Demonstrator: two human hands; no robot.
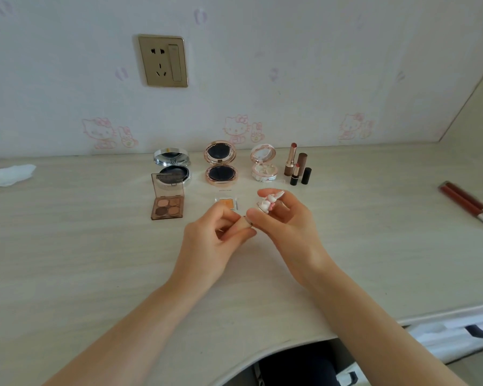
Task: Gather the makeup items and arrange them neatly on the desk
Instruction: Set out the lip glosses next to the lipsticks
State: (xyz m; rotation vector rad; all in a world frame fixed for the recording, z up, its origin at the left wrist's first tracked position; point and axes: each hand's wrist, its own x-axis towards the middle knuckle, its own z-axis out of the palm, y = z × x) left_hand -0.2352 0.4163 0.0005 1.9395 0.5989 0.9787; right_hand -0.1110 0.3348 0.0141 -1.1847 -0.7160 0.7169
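My right hand (283,218) holds a small white-and-pink bunny-topped cap (268,203) above the desk's middle. My left hand (212,235) pinches a small beige tube (247,222) that meets the right thumb. Behind them stand three opened compacts: silver (172,168), rose-gold (221,166) and pink-white (264,165). An opened brown eyeshadow palette (167,200) lies at the left. A small orange pan in a clear case (228,203) lies just beyond my left hand. Two uncapped lipsticks (292,158) with their caps (306,175) stand at the right.
Two long reddish lip-gloss tubes (469,206) lie near the desk's right edge. A crumpled white tissue (9,175) lies at the far left. A wall socket (163,61) sits above the pale wooden desk (95,260), whose front edge curves inward below my arms.
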